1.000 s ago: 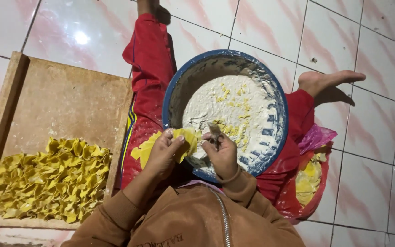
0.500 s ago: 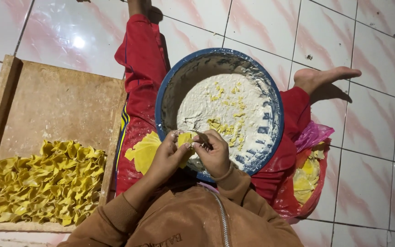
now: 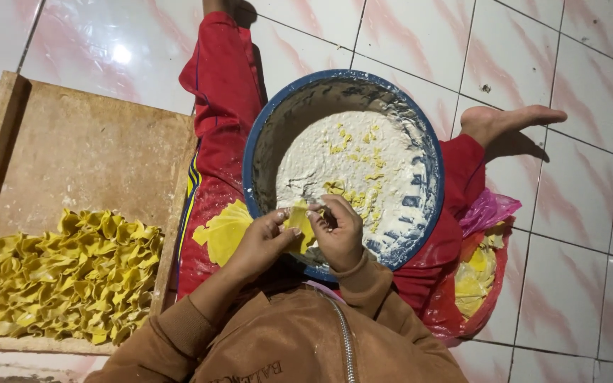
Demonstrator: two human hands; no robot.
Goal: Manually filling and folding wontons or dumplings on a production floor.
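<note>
1 bowl (image 3: 264, 135), 1 wooden tray (image 3: 72, 156), 2 hands, 1 plastic bag (image 3: 491, 213).

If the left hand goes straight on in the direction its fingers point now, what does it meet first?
Most likely the yellow dough piece that the left hand already pinches, then the right hand just beyond it, above the blue bowl's rim.

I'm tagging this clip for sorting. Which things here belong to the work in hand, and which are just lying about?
In the work:
left hand and right hand, pinching a yellow dough sheet
blue floured basin
folded yellow pieces on the wooden tray
loose sheets on the lap

Lying about:
red bag
tiled floor
</note>
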